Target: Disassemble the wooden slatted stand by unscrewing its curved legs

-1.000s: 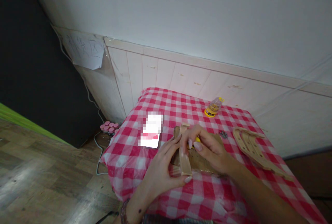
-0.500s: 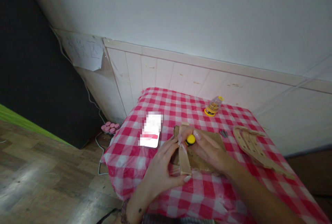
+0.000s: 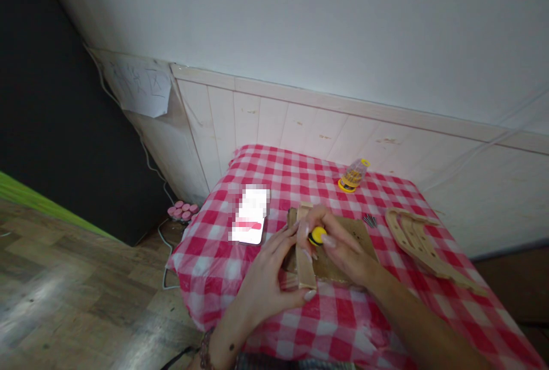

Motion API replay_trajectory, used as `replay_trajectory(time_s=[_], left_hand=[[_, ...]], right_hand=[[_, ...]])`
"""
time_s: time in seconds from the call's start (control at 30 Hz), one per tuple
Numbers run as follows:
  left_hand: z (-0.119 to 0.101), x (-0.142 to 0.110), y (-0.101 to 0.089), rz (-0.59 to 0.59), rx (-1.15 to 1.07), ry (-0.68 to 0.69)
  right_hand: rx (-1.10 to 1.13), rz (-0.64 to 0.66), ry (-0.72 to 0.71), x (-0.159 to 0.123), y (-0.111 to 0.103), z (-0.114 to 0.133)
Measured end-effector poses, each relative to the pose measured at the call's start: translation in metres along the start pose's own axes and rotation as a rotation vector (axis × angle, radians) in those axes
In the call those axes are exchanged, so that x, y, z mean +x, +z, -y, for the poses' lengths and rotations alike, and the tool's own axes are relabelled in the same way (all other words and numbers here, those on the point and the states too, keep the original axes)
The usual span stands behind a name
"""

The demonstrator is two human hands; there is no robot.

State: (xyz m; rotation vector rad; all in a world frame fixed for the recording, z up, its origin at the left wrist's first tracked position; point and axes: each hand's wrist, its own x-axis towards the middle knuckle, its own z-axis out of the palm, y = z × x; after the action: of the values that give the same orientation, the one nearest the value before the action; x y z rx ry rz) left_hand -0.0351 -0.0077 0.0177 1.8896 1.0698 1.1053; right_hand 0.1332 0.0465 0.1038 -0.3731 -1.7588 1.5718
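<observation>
A pale wooden strip (image 3: pixel 305 261) stands on edge against a brown wooden board (image 3: pixel 338 255) on the checked tablecloth. My left hand (image 3: pixel 266 278) is wrapped round the strip, thumb at its near end and fingers along its left side. My right hand (image 3: pixel 338 244) pinches a small screwdriver with a yellow cap (image 3: pixel 318 235), held upright over the strip and board. The screwdriver's tip is hidden by my fingers.
The table has a red-and-white checked cloth (image 3: pixel 274 181). A white card (image 3: pixel 251 215) lies to the left of the board, a yellow-based bit holder (image 3: pixel 354 176) stands at the back, a few dark screws (image 3: pixel 369 221) and curved wooden slotted pieces (image 3: pixel 420 241) lie to the right. The white panelled wall is close behind.
My right hand's fingers have turned round the screwdriver, and its yellow cap has come into view. My left hand stays on the strip.
</observation>
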Motion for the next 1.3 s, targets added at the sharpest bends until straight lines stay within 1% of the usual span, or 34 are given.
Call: replay_trajectory(time_s=[0.1,0.17,0.23,0.3,0.43,0.63,0.73,0.8,0.9,1.1,1.3], left_hand=[[0.000,-0.001,0.000,0.000,-0.002,-0.019],[0.002,-0.002,0.001,-0.004,-0.001,-0.017],[0.004,-0.003,0.002,-0.015,0.005,-0.007],[0.005,-0.004,0.003,-0.028,0.008,0.002],[0.005,-0.004,0.003,-0.019,-0.010,0.019],[0.005,-0.001,0.002,0.008,-0.038,0.011],[0.005,-0.002,0.003,0.001,-0.021,-0.007],[0.006,-0.003,0.004,-0.007,-0.004,-0.012],[0.007,-0.004,0.004,-0.014,0.011,0.001],[0.008,-0.004,0.004,-0.029,0.017,0.019],[0.003,0.000,0.002,-0.010,-0.010,0.028]], right_hand=[[-0.016,-0.074,0.038,-0.001,-0.003,-0.006],[-0.078,-0.099,0.051,-0.002,-0.005,-0.007],[-0.166,-0.097,0.016,-0.002,-0.007,-0.004],[-0.208,-0.088,-0.020,-0.001,-0.008,0.000],[-0.130,-0.080,-0.025,0.004,-0.006,0.003],[-0.024,-0.025,-0.070,0.011,-0.003,-0.012],[-0.042,-0.023,-0.030,0.010,-0.003,-0.015],[-0.104,-0.044,-0.014,0.008,-0.003,-0.013],[-0.162,-0.050,-0.031,0.006,-0.004,-0.009],[0.000,-0.082,-0.081,0.006,-0.007,-0.007],[0.012,-0.045,-0.062,0.008,0.000,-0.016]])
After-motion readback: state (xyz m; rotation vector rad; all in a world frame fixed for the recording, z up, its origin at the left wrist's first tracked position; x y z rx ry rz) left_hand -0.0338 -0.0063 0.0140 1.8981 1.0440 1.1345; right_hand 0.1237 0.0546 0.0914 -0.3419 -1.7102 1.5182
